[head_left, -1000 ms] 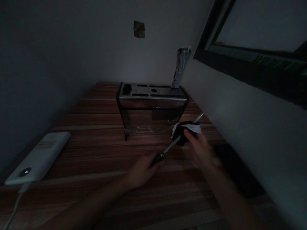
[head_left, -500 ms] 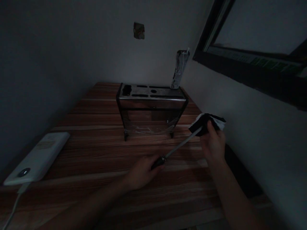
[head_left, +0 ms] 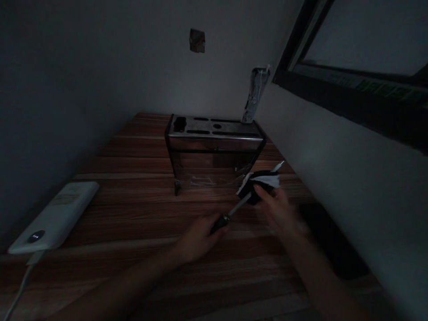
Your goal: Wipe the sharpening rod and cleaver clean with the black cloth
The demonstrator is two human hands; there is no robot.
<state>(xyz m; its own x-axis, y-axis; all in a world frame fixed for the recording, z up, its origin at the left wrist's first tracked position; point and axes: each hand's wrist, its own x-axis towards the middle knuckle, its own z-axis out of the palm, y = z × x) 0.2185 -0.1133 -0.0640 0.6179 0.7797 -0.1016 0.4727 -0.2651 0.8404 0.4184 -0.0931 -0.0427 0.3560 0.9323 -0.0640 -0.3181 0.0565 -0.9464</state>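
Left hand: the left hand [head_left: 197, 238] is clenched around the dark handle [head_left: 219, 223] of a sharpening rod [head_left: 239, 206], low over the wooden table [head_left: 133, 209].
Right hand: the right hand [head_left: 279, 211], blurred, pinches a black and white cloth [head_left: 259, 183] around the rod's shaft.
Rod: it slants up and to the right from the handle. Its pale tip pokes out past the cloth, just in front of the right lower corner of the knife block [head_left: 214, 149].
Change: half a second ago the cloth sat at the tip, further right and near the wall. Now it is back about midway down the shaft, with the tip bare again, much as a second ago. The left hand has barely shifted.
Knife block: steel slotted top, clear front, standing upright behind the hands and apart from them.
Left edge: a white power bank [head_left: 55, 218] lies flat with its cable [head_left: 20, 290] running toward the near edge.
Right side: a dark window frame [head_left: 334, 84] is set in the wall.
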